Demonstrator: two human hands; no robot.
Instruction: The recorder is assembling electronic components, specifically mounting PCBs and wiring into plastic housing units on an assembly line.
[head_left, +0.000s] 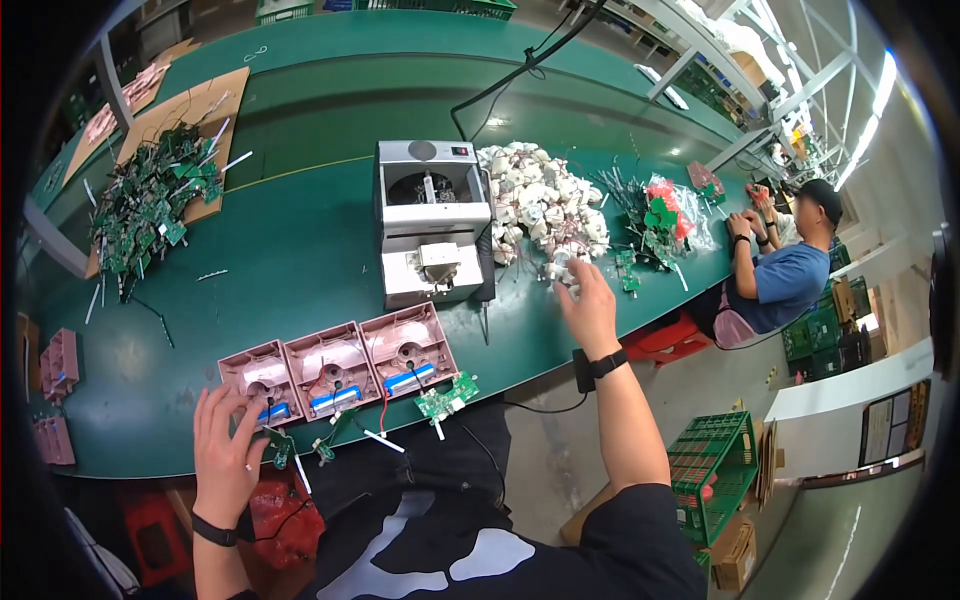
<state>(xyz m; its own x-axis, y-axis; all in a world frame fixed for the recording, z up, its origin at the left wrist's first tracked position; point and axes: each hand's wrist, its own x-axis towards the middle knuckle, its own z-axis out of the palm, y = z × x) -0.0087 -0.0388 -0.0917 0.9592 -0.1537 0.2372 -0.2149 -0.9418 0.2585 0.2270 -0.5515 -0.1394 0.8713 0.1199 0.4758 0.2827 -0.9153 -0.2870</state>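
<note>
Three pink plastic housings [326, 362] lie side by side at the table's near edge, each with a blue cylindrical battery [335, 399] inside. Green circuit boards [447, 397] on wires hang over or rest at their near side. At the leftmost housing, my left hand [224, 450] has its fingers apart, close to the housing's left wall and a small board. My right hand [590, 310] reaches to the near edge of a pile of white wired parts [545, 200], thumb and forefinger apart beside a white piece. Nothing shows in its grasp.
A grey metal machine [433, 225] stands behind the housings. Circuit boards are heaped on cardboard [232, 100] at the far left. More boards [655, 230] and a clear plastic bag lie right of the white pile. A co-worker [790, 260] sits at the right; a green crate [712, 470] is below.
</note>
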